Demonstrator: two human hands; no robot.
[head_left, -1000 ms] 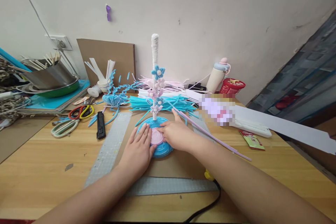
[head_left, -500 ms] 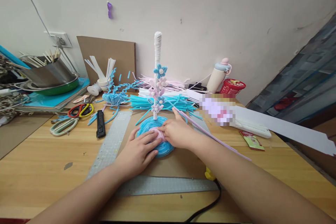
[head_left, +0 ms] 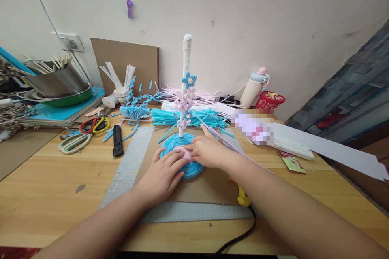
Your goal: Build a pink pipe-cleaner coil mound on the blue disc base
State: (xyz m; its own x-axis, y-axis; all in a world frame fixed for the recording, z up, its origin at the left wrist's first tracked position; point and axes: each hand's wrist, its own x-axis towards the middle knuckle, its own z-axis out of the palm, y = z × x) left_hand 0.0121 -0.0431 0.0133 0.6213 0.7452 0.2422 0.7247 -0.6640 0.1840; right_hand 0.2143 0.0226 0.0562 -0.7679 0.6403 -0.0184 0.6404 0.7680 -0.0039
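Note:
A round disc of coiled blue pipe cleaners [head_left: 194, 171] lies on brown cardboard, with a pink coil [head_left: 184, 153] at its middle. My left hand [head_left: 162, 174] rests on the disc from the near left, fingers stretched out and tips touching the pink coil. From the right, my right hand [head_left: 209, 149] presses its thumb against that coil, while one finger points away past the disc's far edge. Behind the hands rises a white wrapped stick [head_left: 187, 54], leaning slightly right, decorated with blue and pink fuzzy flowers [head_left: 189, 81]. Its lower end meets the disc's far side.
Bundled blue pipe cleaners [head_left: 194, 118] lie behind the disc. A yellow glue gun [head_left: 243, 197] with a black cord sits by my right forearm. Scissors [head_left: 75, 142] and a black cutter [head_left: 117, 141] are at left; a bottle [head_left: 254, 89] and red tub [head_left: 270, 101] stand at back right.
The view has shifted slightly, and the stick's top leans a little more to the right. Both hands stay on the disc. More of the glue gun shows beside my right forearm.

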